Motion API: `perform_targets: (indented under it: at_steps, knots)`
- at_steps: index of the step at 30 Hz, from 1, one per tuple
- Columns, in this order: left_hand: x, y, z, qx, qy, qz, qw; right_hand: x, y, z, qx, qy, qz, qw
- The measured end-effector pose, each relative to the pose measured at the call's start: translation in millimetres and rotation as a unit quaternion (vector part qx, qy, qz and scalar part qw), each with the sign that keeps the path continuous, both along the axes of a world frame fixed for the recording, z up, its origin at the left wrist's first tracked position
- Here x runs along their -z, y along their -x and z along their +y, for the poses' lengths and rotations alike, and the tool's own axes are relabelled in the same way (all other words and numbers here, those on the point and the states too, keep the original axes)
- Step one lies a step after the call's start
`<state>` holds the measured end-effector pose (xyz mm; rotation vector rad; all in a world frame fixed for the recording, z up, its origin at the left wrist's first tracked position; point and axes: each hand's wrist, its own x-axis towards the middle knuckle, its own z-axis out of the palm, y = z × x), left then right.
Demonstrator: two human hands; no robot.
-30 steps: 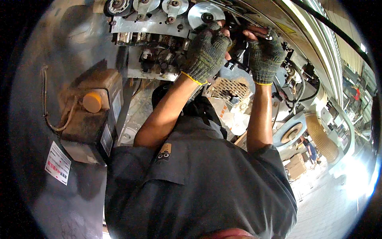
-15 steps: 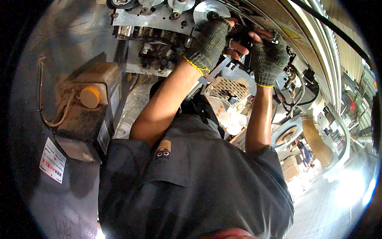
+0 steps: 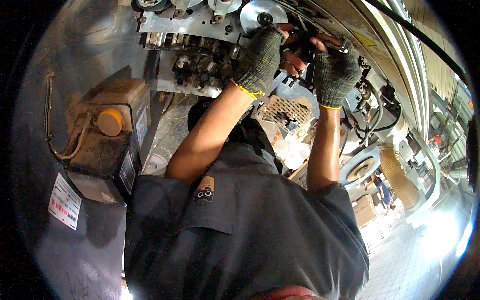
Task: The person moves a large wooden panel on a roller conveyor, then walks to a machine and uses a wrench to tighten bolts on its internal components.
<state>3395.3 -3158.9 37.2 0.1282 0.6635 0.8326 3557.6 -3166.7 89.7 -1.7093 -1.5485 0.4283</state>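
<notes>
**Both hands up in machine head**

L hand (image 3: pixel 260 57) & R hand (image 3: pixel 336 70), knit gloves, raised close together just below silver disc (image 3: pixel 263 14). R grip closed on thin metal tool (image 3: pixel 334 46), long axis approx horizontal; which way its tip points can't tell. L grip curled, contents hidden. Perforated guard (image 3: pixel 286 111) below hands. Grimy tank w/ orange cap (image 3: pixel 110 121) left. Tiled factory floor (image 3: pixel 425 250), ribbed duct hose (image 3: pixel 397 175) right.

We list: our left hand (image 3: pixel 260 60) and right hand (image 3: pixel 335 70), side by side, raised against the grey metal machine frame (image 3: pixel 200 25). A shiny round steel disc (image 3: pixel 262 12) sits just above the left hand. A perforated metal plate (image 3: pixel 285 110) lies below, between our forearms. A grimy box-shaped oil reservoir with round orange cap (image 3: pixel 107 135) sits far left; a ribbed tan flexible duct hose (image 3: pixel 397 175) lower right.
</notes>
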Motion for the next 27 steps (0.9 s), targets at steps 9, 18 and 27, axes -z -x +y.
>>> perform_targets:
  at_steps: [9, 18, 27]
  knots:
    - [10, -3, -1, 0.047, -0.007, 0.006, 0.999, -11, -5, -2, -0.078, 0.011, -0.199, 0.977]
    - [19, -2, -7, 0.057, 0.007, 0.025, 0.998, 0, -14, 3, -0.143, -0.030, -0.076, 0.986]
    - [34, -8, -7, 0.071, -0.046, 0.017, 0.996, 14, -8, -8, 0.010, -0.032, -0.029, 0.999]
